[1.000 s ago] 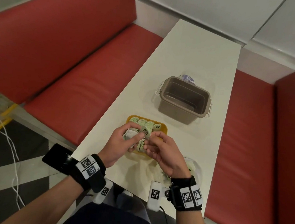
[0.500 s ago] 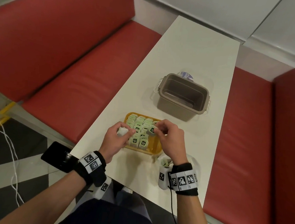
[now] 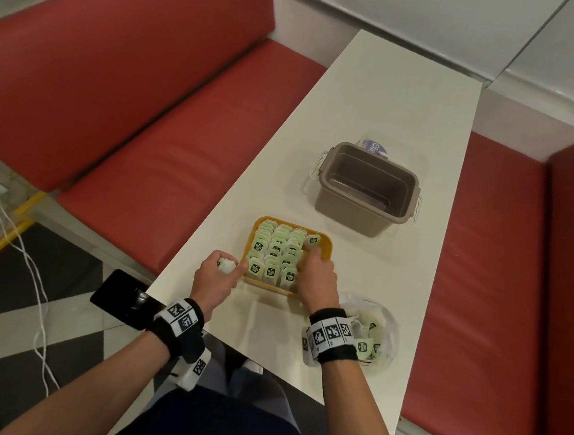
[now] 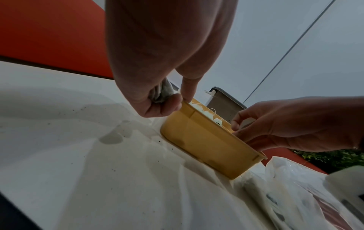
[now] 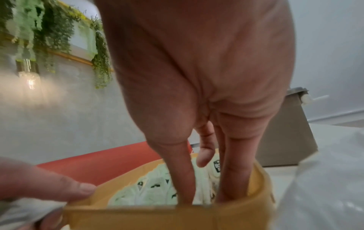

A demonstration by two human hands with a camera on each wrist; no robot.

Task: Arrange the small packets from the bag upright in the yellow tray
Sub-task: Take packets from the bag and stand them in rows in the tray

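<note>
You're most of the way there. The yellow tray [image 3: 326,251] holds 3 rows of green packets [image 3: 273,250] standing upright, and only the strip along its right wall is open, with 1 packet [image 3: 312,240] leaning at the far end of that strip.

Your right hand [image 3: 318,277] is down in that strip. In the right wrist view the fingers [image 5: 182,179] reach straight into the tray beside the packed rows, spread apart and not pinching anything I can make out.

Your left hand [image 3: 217,273] sits just left of the tray, curled tight around a spare packet [image 3: 227,266], with 1 finger resting on the tray's near-left rim.

What's left: fill that 4th row. The bag [image 3: 378,331] sits just right of the tray's near corner, partly behind your right wrist, and has several packets in it.

Around the tray: a grey bin [image 3: 366,189] stands beyond it on the bench [image 3: 374,97], well apart, and a small lid or cup [image 3: 373,146] peeks out behind the bin. Neither blocks you. The real squeeze, I'd guess, is the narrow gap itself, since the neighbouring row could tip into it.
</note>
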